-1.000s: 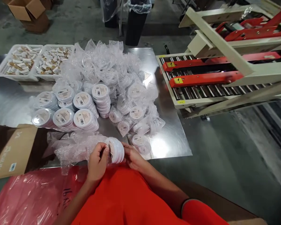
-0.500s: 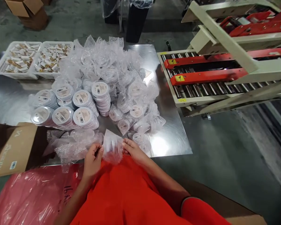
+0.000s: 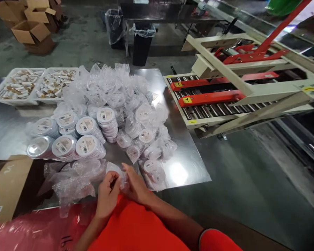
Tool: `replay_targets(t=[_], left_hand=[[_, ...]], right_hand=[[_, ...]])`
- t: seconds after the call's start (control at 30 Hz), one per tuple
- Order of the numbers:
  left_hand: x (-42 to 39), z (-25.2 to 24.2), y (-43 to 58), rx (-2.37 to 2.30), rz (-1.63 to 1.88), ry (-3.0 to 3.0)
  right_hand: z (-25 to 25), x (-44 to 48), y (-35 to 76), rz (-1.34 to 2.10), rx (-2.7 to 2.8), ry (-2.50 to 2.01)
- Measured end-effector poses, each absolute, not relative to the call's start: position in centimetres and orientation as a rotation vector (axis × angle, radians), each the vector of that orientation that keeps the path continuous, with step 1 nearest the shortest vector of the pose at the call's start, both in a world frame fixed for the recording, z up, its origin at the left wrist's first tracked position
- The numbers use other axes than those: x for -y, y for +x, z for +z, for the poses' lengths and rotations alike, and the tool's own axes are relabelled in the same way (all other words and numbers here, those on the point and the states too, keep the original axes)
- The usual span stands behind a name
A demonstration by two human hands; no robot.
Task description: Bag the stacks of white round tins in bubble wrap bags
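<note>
Close to my body, at the table's near edge, a small bubble-wrap bag (image 3: 114, 168) is between my hands. My left hand (image 3: 107, 191) pinches the bag's left side, thumb against fingers. From the right, my right hand (image 3: 136, 184) wraps round the bag and hides much of it. Stacks of round white discs with printed labels (image 3: 88, 145) stand just beyond. Flat bubble-wrap bags (image 3: 74, 184) lie to the left of my left hand. A heap of bagged discs (image 3: 117, 89) spreads behind the stacks and down the right side.
Two white baskets (image 3: 15, 101) of small white-and-tan pieces stand at the back left. An open cardboard box (image 3: 7, 184) is at the left edge, above pink plastic (image 3: 39, 230). A roller conveyor (image 3: 206, 111) with red rails adjoins the right side. Black bins (image 3: 141, 48) stand beyond the table.
My view has tilted up, showing more of the floor behind. My right hand has moved from pinching the bag's edge to wrapping round it, and my hands are closer together.
</note>
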State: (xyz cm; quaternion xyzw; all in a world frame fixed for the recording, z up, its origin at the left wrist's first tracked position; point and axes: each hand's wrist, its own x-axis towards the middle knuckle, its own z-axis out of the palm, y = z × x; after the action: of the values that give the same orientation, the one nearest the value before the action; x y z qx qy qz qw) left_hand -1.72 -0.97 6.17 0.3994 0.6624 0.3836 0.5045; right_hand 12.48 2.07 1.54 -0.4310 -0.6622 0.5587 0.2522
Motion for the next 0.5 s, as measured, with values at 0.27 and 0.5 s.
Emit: replay_targets(t=[0.27, 0.5], left_hand=[[1.6, 5.7, -4.3, -1.690, 1.017, 0.879], [6.2, 0.6, -8.8, -1.937, 0.908, 0.887]], right_hand=[[5.4, -10.7, 14.8, 1.051, 1.760, -1.185], [7.9, -26.4, 16.6, 0.541, 1.439, -1.378]])
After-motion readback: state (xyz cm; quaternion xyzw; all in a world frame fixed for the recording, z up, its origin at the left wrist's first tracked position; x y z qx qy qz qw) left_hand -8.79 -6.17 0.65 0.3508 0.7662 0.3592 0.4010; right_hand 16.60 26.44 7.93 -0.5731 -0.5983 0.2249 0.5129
